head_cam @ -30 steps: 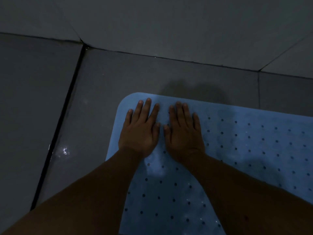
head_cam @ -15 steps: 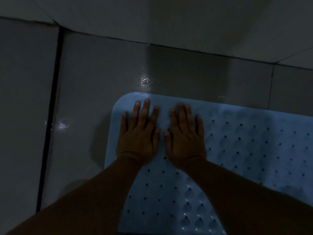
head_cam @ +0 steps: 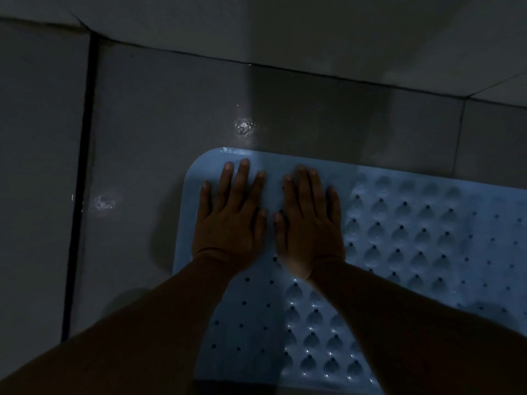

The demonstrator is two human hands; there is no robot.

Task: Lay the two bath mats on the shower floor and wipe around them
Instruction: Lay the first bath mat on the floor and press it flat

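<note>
mat: blue bath mat (head_cam: 399, 252) lies flat on shower floor (head_cam: 171, 109), rounded corner near top-left, runs off frame to R and bottom. Only one mat visible; 2nd not in view.
L hand: left hand (head_cam: 231, 220) palm-down on mat near corner, fingers straight + spread, pressing, grasping nothing.
R hand: right hand (head_cam: 309, 223) just beside L, thumbs nearly touching, fingers flat + extended, also pressing, no grip.
surface: rows of small holes + raised suction-cup dimples; glossy.
floor: grey tiles, dark grout line (head_cam: 79, 195) at left, wet glints (head_cam: 243, 128) just beyond mat edge.
handling (judged): prob soft rubber/PVC, floppy, light; bends not breaks. Likely slick when wet, cups grab tile once pressed.
where to hold (judged): to shift, pinch edge/corner & peel up; to seat, flat palms from the corner along the mat.
risk (judged): wet tile → mat may slide before the cups bite.
</note>
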